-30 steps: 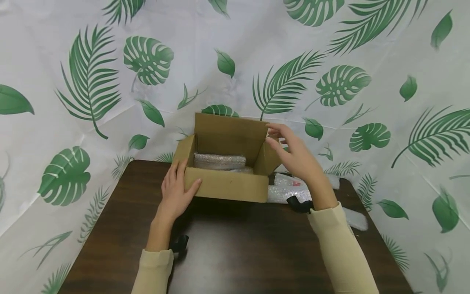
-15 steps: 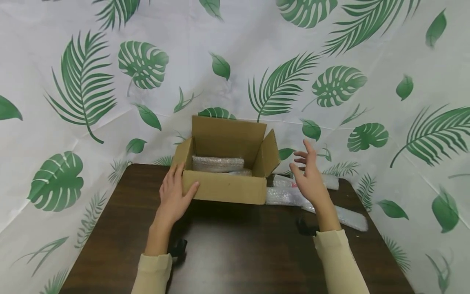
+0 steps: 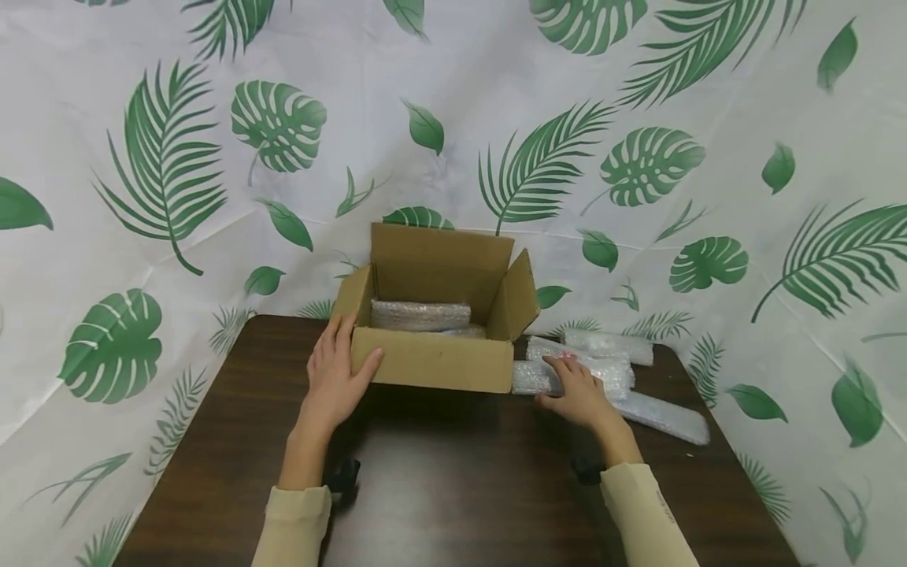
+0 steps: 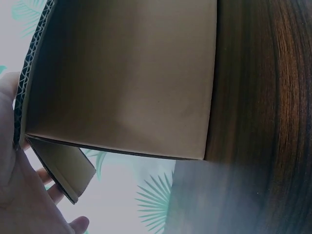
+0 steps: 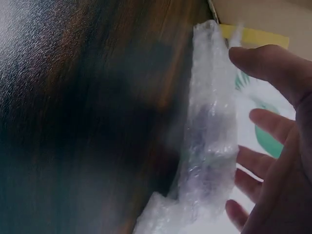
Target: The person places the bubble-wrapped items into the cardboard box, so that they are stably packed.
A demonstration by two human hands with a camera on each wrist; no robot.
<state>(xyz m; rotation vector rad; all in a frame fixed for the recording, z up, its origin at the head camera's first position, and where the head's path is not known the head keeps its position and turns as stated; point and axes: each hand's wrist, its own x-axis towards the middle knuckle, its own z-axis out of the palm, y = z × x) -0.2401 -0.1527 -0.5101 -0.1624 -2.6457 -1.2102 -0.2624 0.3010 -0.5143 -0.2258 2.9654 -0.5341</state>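
An open-topped cardboard box (image 3: pixel 432 360) stands toward the back of the table. My left hand (image 3: pixel 331 384) grips its front left corner, thumb on the front wall and fingers along the left flap. In the left wrist view, the fingers show around the flap (image 4: pixel 66 168). Bubble-wrapped packages (image 3: pixel 421 316) lie inside the box. To the box's right, my right hand (image 3: pixel 579 396) reaches over a bubble-wrapped package (image 3: pixel 533 379). In the right wrist view, its fingers (image 5: pixel 256 162) are spread and slightly bent beside that package (image 5: pixel 209 126), not closed around it.
More bubble-wrapped packages lie at the table's back right, one of them (image 3: pixel 666 417) slanting toward the right edge. The dark wooden table (image 3: pixel 439 488) stretches in front of the box. A leaf-patterned white cloth (image 3: pixel 453 181) hangs behind and around the table.
My right hand has left the box's right flap, moved right and come down over the wrapped packages. The left hand stays at the box's front left corner.
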